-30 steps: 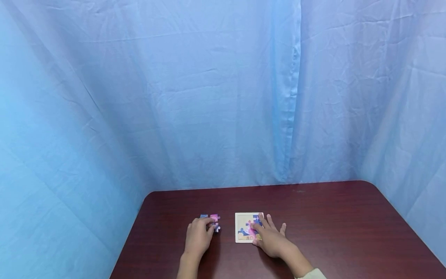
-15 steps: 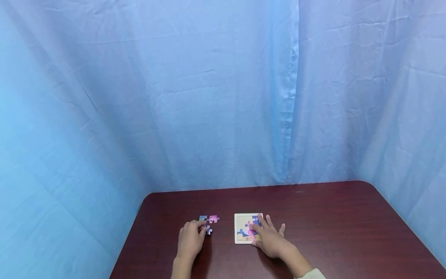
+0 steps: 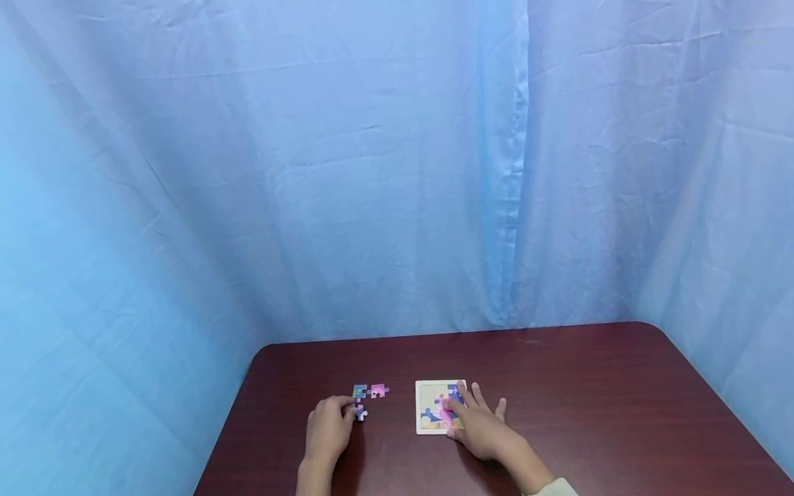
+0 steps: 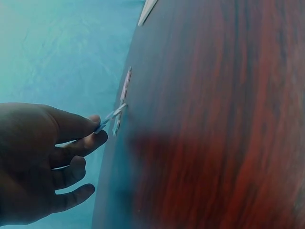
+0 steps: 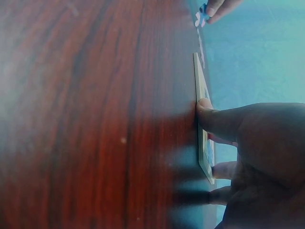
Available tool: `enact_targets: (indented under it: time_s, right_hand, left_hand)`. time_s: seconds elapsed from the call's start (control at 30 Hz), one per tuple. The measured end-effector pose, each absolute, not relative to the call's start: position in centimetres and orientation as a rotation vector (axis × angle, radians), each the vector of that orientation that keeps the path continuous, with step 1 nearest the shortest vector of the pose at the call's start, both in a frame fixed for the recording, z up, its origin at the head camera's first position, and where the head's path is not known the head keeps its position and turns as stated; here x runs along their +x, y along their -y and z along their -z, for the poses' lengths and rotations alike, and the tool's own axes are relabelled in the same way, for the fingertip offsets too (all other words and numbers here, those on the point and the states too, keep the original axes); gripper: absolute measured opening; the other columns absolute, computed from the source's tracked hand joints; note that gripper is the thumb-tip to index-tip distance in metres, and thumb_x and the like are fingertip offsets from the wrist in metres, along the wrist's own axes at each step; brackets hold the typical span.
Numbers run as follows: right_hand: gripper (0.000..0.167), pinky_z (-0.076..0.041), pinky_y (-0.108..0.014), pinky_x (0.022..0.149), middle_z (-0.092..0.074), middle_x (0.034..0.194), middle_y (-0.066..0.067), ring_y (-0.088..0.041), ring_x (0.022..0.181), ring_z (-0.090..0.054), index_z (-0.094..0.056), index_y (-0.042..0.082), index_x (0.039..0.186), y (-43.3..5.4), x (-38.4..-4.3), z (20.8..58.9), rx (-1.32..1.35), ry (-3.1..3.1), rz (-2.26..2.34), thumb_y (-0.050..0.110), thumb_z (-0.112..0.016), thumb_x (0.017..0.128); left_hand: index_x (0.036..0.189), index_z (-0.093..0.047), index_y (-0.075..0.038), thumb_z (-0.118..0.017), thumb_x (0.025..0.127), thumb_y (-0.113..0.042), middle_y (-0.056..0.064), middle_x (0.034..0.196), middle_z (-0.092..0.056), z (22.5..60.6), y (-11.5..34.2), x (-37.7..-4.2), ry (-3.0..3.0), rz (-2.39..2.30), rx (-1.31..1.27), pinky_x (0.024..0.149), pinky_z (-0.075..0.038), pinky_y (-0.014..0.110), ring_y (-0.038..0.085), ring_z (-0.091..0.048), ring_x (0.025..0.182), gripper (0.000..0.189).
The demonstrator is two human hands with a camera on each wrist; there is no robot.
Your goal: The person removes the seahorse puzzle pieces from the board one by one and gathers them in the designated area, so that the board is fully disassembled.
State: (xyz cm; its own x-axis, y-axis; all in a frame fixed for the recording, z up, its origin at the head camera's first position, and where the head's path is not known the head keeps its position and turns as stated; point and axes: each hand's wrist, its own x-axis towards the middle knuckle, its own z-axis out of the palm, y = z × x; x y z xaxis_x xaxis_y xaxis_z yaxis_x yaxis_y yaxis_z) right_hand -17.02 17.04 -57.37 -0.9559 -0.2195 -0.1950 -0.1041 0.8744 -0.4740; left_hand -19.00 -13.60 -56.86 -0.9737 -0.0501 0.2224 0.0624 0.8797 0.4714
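Observation:
My left hand (image 3: 329,427) pinches a small blue and white jigsaw piece (image 3: 361,413) between thumb and index finger. In the left wrist view that piece (image 4: 110,117) is tilted, its lower fingers free of it. Just beyond lie a blue-green jigsaw piece (image 3: 360,391) and a pink jigsaw piece (image 3: 378,390), side by side. To the right, my right hand (image 3: 480,427) rests with spread fingers on a square puzzle tray (image 3: 418,406) with a pale rim. Its thumb touches the near edge in the right wrist view, and the hand covers the tray's right part. Fitted pieces fill the tray's lower and right areas.
The dark red wooden table (image 3: 589,399) has rounded far corners. Light blue curtains (image 3: 372,172) hang behind it and along both sides. A pale sleeve (image 3: 556,488) shows at my right wrist.
My left hand has drawn back to the left with the pinched jigsaw piece, uncovering the two pieces behind it. The right hand stays on the tray.

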Motion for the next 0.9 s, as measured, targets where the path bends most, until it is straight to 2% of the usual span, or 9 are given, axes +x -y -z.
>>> enact_targets:
  time_s: [0.2,0.4,0.63,0.9]
  right_hand:
    - [0.055,0.000,-0.090,0.113,-0.021,0.177,-0.016,-0.047,0.164,-0.013,-0.058,0.022,0.150,-16.9,-17.1,57.4,-0.246,-2.790,0.686,0.034,-0.072,0.098]
    - [0.055,0.000,-0.090,0.113,-0.021,0.177,-0.015,-0.046,0.164,-0.012,-0.057,0.023,0.151,-16.9,-17.2,57.6,-0.246,-2.784,0.675,0.035,-0.072,0.099]
    - [0.055,0.001,-0.090,0.113,-0.021,0.177,-0.016,-0.046,0.164,-0.012,-0.057,0.022,0.151,-16.9,-17.2,57.7,-0.249,-2.783,0.678,0.035,-0.071,0.099]
    - [0.057,0.001,-0.090,0.113,-0.021,0.177,-0.017,-0.047,0.164,-0.013,-0.056,0.022,0.151,-17.0,-16.9,57.6,-0.250,-2.801,0.678,0.035,-0.072,0.098]
  left_hand:
    - [0.104,-0.083,-0.011,-0.081,0.089,-0.013,0.001,0.092,-0.078,57.2,13.9,-19.2,2.847,0.702,0.034,0.082,-0.054,0.053,0.027,-0.074,0.093,0.015]
    - [0.108,-0.082,-0.012,-0.081,0.091,-0.014,-0.004,0.082,-0.072,57.3,13.7,-19.4,2.879,0.711,0.104,0.080,-0.050,0.049,0.018,-0.068,0.082,0.017]
    - [0.117,-0.078,-0.008,-0.083,0.090,-0.018,0.014,0.114,-0.072,57.3,13.7,-19.3,2.871,0.694,0.115,0.091,-0.052,0.059,0.036,-0.068,0.108,0.029]
    - [0.111,-0.079,-0.007,-0.084,0.088,-0.018,0.013,0.111,-0.071,56.6,12.7,-18.9,2.809,0.705,0.055,0.089,-0.051,0.058,0.035,-0.066,0.106,0.026]
